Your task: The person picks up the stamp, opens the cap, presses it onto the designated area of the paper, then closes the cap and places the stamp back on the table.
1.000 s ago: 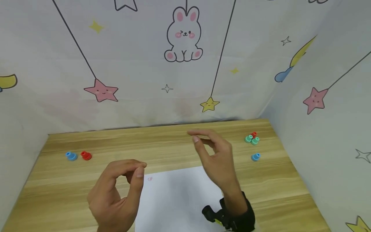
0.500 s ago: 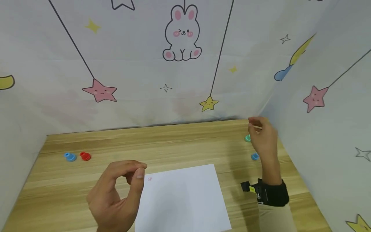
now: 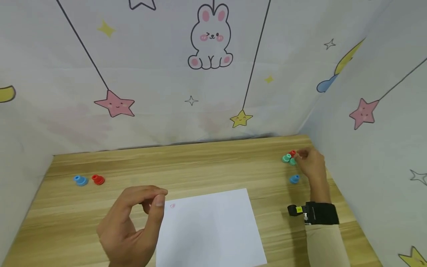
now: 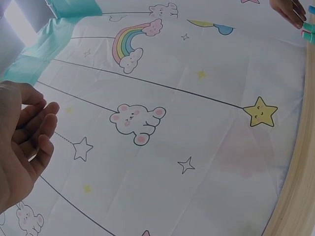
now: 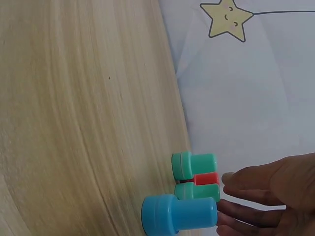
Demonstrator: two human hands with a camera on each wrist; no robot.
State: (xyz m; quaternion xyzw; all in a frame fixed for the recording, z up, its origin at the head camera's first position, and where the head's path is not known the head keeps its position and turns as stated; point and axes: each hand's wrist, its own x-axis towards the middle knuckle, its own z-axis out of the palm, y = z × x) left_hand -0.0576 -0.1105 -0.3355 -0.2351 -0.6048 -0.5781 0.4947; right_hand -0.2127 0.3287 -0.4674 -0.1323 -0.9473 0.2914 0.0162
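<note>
My right hand is at the far right of the table, beside a cluster of small toy stamps: a red stamp at the back and two green ones, the left green stamp and one partly hidden by my fingers. In the right wrist view the thumb and fingers are parted close to the tops of the green stamp and the red stamp; a grip is not visible. A blue stamp stands nearer me. My left hand hovers, loosely curled and holding nothing, at the paper's left edge.
White paper with a small pink stamped mark lies at the front middle. Another blue stamp and a red stamp stand at the left. Printed white curtain borders the table at the back and sides.
My right hand has moved from over the paper's top right to the right, then down beside the red and green stamps. The left hand has stayed almost in place.
</note>
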